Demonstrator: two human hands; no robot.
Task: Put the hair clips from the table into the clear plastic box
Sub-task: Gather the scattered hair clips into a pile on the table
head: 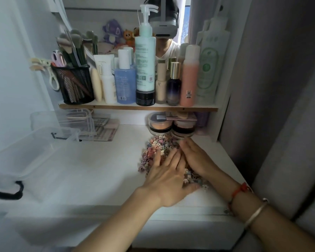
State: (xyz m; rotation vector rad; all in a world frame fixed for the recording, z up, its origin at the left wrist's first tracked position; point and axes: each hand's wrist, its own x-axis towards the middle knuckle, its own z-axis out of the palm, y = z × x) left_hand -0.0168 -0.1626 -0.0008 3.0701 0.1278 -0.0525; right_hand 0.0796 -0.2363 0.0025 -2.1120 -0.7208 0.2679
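Both flat and spread: left hand [166,176] and right hand [196,160] press on the hair clips [157,149], cupping the pile, nothing lifted. Heaped right of table [98,170]; clear plastic box [35,151] well apart leftward, nearer the left hand.

The left hand [166,176] and right hand [198,160] are covering the middle of the pile of hair clips [157,147], so how many clips are lying under the palms, and whether any fingers are closing on them, is not showing. The single clips are blurring together, too small to tell apart. The clear plastic box [31,151] at the near left is running off the left edge. Behind it, a second clear container [76,120] is partly hiding a flat palette [105,130]. Labels on the shelf bottles [145,66] are too small to read.
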